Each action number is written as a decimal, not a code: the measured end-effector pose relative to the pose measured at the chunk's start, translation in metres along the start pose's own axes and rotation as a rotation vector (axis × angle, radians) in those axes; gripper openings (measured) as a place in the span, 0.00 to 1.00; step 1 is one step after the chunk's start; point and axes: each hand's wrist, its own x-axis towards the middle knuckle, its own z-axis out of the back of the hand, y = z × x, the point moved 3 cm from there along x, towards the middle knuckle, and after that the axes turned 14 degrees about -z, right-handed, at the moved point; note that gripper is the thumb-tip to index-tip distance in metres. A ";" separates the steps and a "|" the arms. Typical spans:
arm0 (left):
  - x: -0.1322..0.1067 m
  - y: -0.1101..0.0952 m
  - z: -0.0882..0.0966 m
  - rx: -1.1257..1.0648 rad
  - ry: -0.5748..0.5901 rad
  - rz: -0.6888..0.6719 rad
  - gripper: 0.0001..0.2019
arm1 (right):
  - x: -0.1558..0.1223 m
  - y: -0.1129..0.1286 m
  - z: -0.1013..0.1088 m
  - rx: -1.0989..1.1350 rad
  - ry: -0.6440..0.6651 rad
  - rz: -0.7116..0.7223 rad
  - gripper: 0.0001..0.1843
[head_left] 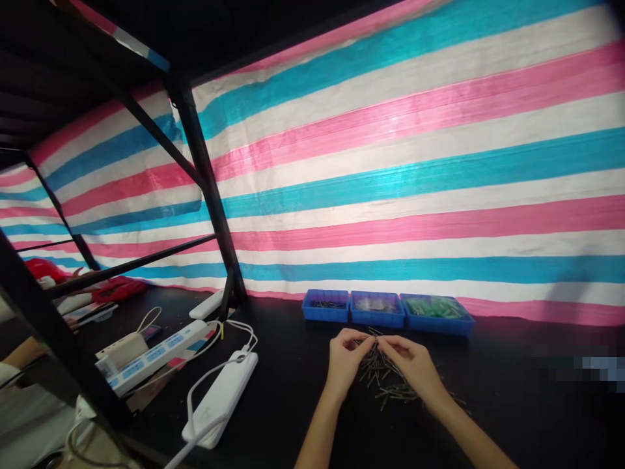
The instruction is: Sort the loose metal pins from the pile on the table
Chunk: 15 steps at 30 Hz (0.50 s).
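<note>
My left hand and my right hand meet over a loose pile of small dark metal pins on the black table. The fingers of both hands are pinched together at their tips, holding a thin pin-like piece between them. Behind the pile stand three blue trays: the left tray holds dark pins, the middle tray holds pale clear parts, and the right tray holds green parts.
A white power bank with cables lies to the left, beside a white power strip. A black metal rack post rises at the left. A striped pink, blue and white tarp backs the table.
</note>
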 end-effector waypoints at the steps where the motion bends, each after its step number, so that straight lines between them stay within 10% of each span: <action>1: -0.001 -0.001 -0.001 0.005 -0.004 -0.010 0.10 | -0.001 0.000 0.001 0.021 -0.026 -0.011 0.16; 7: -0.003 0.005 0.002 0.045 -0.128 -0.047 0.12 | -0.001 -0.004 0.002 -0.021 -0.185 -0.033 0.19; 15: -0.001 0.012 0.020 0.138 -0.311 -0.061 0.12 | 0.035 -0.005 -0.029 -0.087 -0.044 -0.015 0.18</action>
